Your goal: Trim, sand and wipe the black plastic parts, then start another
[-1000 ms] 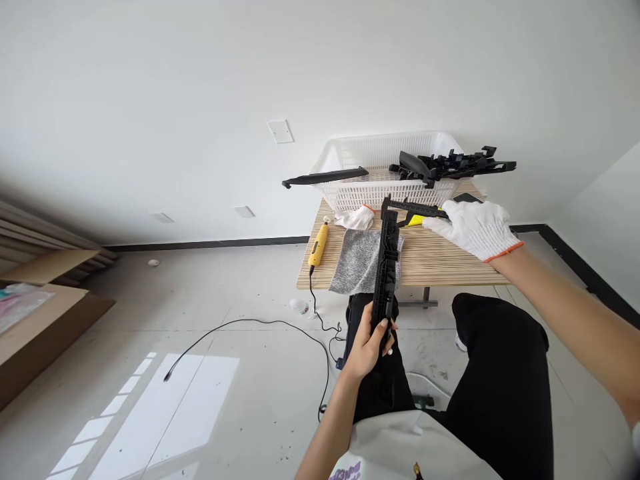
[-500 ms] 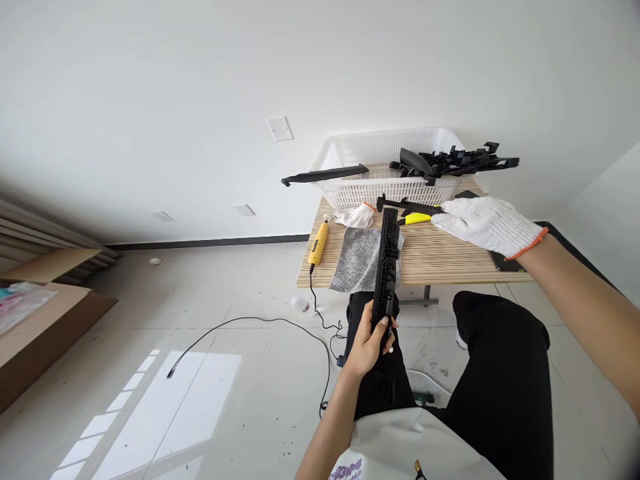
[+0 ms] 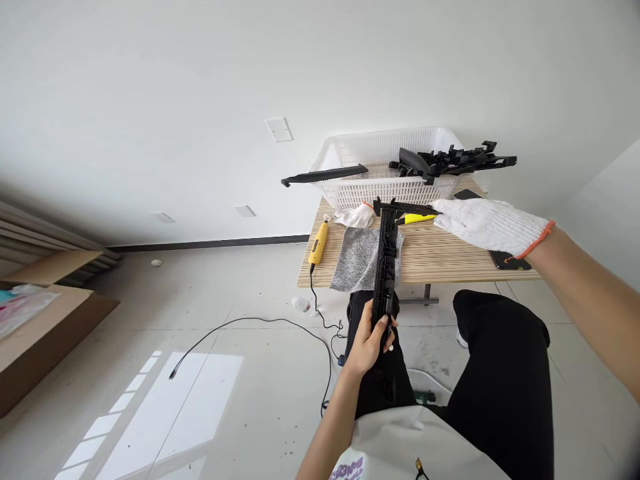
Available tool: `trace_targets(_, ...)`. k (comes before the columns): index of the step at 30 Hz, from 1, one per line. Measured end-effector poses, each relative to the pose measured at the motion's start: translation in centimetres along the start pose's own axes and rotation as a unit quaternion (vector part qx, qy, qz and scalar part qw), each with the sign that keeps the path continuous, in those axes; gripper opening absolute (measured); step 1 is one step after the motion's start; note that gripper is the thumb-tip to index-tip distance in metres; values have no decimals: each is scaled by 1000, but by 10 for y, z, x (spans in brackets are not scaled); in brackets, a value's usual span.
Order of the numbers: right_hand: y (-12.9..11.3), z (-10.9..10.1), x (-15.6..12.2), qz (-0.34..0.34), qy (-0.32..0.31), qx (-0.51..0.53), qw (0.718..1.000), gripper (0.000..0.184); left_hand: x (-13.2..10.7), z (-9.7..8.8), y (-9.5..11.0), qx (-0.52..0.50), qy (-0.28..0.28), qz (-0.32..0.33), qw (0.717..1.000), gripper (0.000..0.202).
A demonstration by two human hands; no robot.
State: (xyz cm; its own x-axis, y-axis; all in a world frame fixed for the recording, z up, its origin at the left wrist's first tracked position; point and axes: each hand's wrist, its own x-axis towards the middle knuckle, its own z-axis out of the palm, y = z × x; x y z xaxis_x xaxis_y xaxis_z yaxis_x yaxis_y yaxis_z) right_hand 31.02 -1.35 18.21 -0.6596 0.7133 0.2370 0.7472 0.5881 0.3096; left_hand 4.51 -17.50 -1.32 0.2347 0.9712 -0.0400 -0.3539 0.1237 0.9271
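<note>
My bare left hand is wrapped round the lower end of a long black plastic part, held upright over my lap with its ribbed inner side showing. My right hand, in a white knit glove with an orange cuff, grips a black caliper that points left. The caliper's jaws sit at the upper end of the plastic part, one to each side; whether both touch it I cannot tell. Just below the caliper lies a yellow-handled cutter. Under the plastic part is a grey cloth.
A white basket with several black plastic parts stands at the table's back. On the wooden table lie a yellow corded rotary tool, a white glove and a phone. Cables trail across the floor.
My right hand has brought the caliper slightly left and down, so its jaws now straddle the plastic part's upper end. My left hand has hardly moved.
</note>
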Motion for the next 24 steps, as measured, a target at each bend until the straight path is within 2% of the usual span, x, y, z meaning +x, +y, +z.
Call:
trace_targets(5, 1, -2, 1, -47, -3, -82, 995, 55, 0, 1, 1, 9, 4, -4, 1000, 46)
trace_targets(9, 4, 2, 7, -40, -17, -80, 996, 56, 0, 2, 1, 11, 3, -4, 1000, 46)
trace_targets(13, 5, 8, 12, 31, -29, -36, 998, 52, 1, 2, 1, 16, -2, -4, 1000, 46)
trace_targets(17, 2, 8, 17, 113, -59, 1, 992, 62, 1, 1, 0, 21, -4, -3, 1000, 46)
trace_targets(21, -1, 7, 20, 150, -76, 11, 986, 73, 1, 2, -1, 17, -7, -6, 1000, 45)
trace_targets(24, -3, 7, 21, 156, -97, 13, 983, 70, 1, 2, -1, 16, -8, -9, 1000, 44)
